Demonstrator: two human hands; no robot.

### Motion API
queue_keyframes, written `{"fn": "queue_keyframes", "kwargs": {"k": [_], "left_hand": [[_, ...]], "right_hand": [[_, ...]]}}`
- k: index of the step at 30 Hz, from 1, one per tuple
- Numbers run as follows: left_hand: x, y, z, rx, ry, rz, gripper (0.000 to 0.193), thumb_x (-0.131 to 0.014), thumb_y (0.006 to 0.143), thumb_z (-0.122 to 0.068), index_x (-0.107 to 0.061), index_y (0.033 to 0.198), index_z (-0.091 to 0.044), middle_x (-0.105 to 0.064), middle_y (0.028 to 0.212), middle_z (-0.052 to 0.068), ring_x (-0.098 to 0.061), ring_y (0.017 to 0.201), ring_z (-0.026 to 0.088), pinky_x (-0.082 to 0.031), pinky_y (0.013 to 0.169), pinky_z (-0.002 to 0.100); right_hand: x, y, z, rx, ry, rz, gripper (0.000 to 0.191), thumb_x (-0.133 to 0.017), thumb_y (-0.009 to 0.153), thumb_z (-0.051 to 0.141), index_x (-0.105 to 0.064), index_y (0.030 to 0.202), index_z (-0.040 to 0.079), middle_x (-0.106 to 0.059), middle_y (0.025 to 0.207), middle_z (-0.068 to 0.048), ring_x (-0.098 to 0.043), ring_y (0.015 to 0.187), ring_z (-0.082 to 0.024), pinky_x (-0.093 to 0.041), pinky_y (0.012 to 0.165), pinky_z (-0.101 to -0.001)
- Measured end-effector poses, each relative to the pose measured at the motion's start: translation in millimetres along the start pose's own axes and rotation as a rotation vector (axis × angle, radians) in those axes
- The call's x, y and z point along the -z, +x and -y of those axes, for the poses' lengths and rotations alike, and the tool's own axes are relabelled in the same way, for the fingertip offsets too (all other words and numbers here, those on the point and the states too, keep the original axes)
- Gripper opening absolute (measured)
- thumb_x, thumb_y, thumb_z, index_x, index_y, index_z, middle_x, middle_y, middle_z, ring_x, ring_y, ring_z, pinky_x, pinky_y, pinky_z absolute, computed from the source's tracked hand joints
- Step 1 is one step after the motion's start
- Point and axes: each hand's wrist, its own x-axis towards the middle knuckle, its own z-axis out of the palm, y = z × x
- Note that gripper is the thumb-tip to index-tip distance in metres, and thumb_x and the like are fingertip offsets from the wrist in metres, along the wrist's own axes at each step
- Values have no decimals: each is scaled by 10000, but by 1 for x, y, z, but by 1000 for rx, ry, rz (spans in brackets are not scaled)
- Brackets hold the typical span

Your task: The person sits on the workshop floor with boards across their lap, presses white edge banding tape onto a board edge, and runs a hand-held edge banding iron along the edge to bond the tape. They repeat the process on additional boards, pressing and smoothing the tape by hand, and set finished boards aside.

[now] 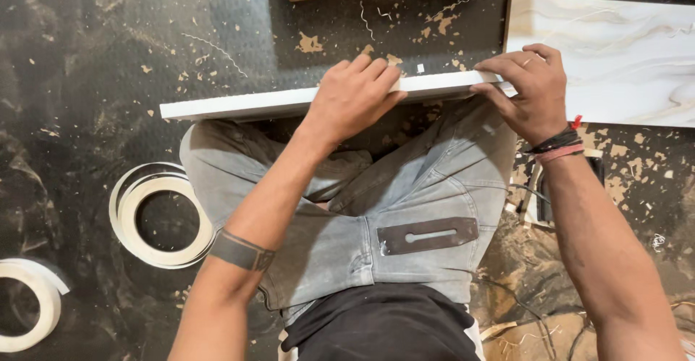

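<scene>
Two hands are clamped on the white board (289, 103), laid across the knees: left hand (355, 95) at mid-length, right hand (532, 90) at the end. Rigid, light, smooth-faced stock is judged; edges are best gripped.

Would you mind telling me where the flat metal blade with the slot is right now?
In the head view, the metal blade lies on the person's jeans-clad thigh, right of centre, below the white board that both hands hold.
</scene>
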Motion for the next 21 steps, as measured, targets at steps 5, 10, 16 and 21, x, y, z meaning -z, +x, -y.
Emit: {"fn": "queue_keyframes", "kwargs": {"k": [5,10,16,21], "left_hand": [[19,-15,16,12,16,37,313,-777,949,-402,-647,1040,-132,-640,934,9,-603,876,199,-516,693,349],[71,-35,20,43,122,-39,345,-764,856,-345,-662,1054,-82,-665,1012,65,-614,953,251,-527,785,415],[56,-62,-84,254,-213,770,485,-833,843,-532,-677,961,-89,-678,955,125,-643,939,312,-508,792,475],[31,-104,-150,163,-485,468,513,-861,644,-376,-660,959,-24,-682,921,131,-670,907,337,-508,707,479]], "right_hand": [[10,-21,-35,-48,33,0,211,-838,1013,283,-767,1142,132,-768,1052,-46,-684,1061,-228,-439,1064,-410],[24,-38,-70,-321,398,61,189,-777,1024,146,-747,1191,62,-745,1116,-58,-683,1050,-164,-531,930,-316],[9,-53,-83,-589,811,28,198,-701,1053,57,-716,1246,13,-705,1087,-44,-636,1004,-107,-527,910,-262],[0,-64,-82,-589,874,-23,230,-713,1101,111,-694,1314,25,-713,1167,-42,-669,1057,-108,-578,971,-262]]}}
